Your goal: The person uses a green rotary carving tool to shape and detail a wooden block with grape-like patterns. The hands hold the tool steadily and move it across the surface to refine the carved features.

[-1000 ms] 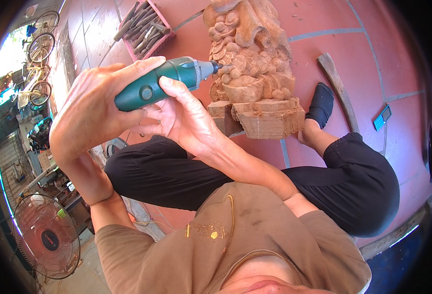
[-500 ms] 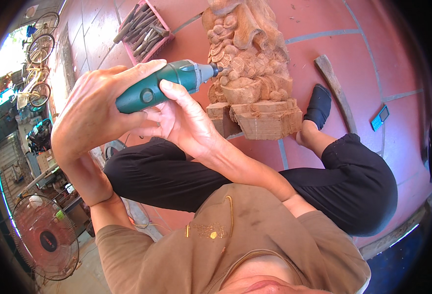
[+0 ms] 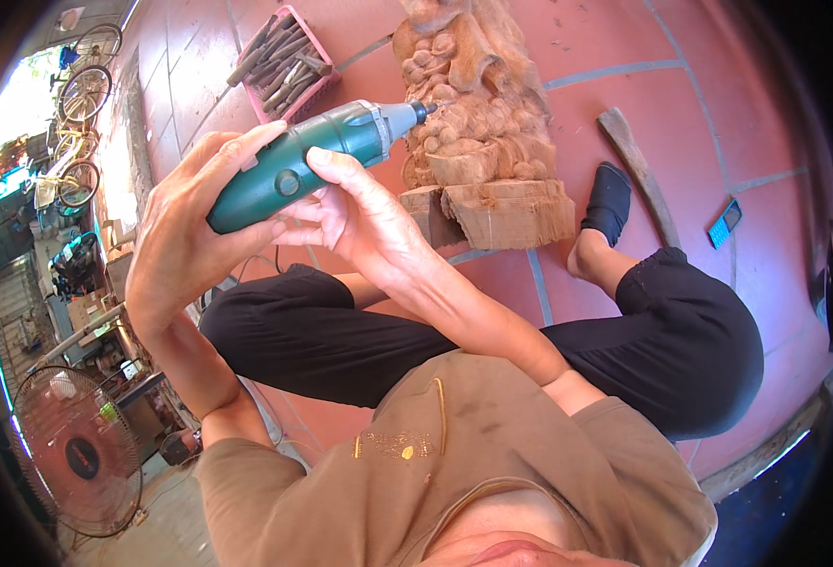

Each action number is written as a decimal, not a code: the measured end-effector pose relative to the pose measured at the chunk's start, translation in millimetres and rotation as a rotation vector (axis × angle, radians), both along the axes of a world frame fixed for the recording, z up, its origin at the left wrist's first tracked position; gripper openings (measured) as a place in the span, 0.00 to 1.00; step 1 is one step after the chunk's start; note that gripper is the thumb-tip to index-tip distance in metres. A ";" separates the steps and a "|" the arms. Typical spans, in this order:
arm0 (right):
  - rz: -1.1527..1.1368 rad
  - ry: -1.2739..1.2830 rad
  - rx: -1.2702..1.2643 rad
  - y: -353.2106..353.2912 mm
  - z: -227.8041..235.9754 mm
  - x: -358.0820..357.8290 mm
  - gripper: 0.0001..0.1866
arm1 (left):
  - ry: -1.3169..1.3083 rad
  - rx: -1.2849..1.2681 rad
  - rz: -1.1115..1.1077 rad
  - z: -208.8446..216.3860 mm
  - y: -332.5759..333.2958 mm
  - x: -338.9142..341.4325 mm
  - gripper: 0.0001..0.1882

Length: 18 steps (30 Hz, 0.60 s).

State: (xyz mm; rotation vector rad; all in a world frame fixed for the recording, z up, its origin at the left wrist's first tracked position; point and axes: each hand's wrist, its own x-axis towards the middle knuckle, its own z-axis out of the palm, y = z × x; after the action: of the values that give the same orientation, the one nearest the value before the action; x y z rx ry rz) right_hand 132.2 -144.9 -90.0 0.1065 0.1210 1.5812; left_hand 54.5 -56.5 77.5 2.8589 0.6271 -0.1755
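A green rotary tool (image 3: pixel 331 140) with a grey nose and a thin black-collared bit lies across both my hands. My left hand (image 3: pixel 185 213) is wrapped round its rear end, fingers over the top. My right hand (image 3: pixel 369 213) supports the body from the near side, its thumb resting on the green casing. Beyond the nose stands a carved wooden sculpture (image 3: pixel 511 213), with rounded coin-like and ball shapes above a rough block base. The bit's tip overlaps the carving's left side; whether it touches the wood I cannot tell.
A pink basket (image 3: pixel 329 85) of chisel-like tools sits at the far left. A curved wooden stick (image 3: pixel 641 175) and a blue keypad phone (image 3: pixel 724 223) lie on the red tiles to the right. A standing fan (image 3: pixel 81 454) is at left, bicycles (image 3: pixel 85 94) beyond.
The whole view has shifted slightly. The rotary tool's rear end has dropped and its nose points a little more upward; both hands still hold it.
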 end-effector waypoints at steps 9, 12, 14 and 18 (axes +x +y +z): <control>0.024 -0.075 -0.048 -7.3 -7.5 -13.0 0.20 | -0.075 0.061 0.081 -16.7 -17.6 -23.2 0.41; 0.021 -0.094 -0.043 -10.7 -3.6 -13.0 0.21 | -0.076 0.082 0.047 -18.1 -16.6 -28.7 0.41; 0.022 -0.107 -0.043 -12.8 -2.8 -12.9 0.21 | -0.052 0.109 0.018 -18.3 -16.5 -30.1 0.41; 0.027 -0.149 -0.054 -11.9 -5.0 -13.1 0.21 | 0.004 0.143 0.013 -21.4 -15.5 -33.4 0.41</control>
State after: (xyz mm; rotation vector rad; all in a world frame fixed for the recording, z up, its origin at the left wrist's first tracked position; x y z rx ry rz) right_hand 119.1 -156.8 -95.0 -0.0552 0.0481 1.6054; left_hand 21.1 -72.1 56.0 2.9910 0.6855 -0.1389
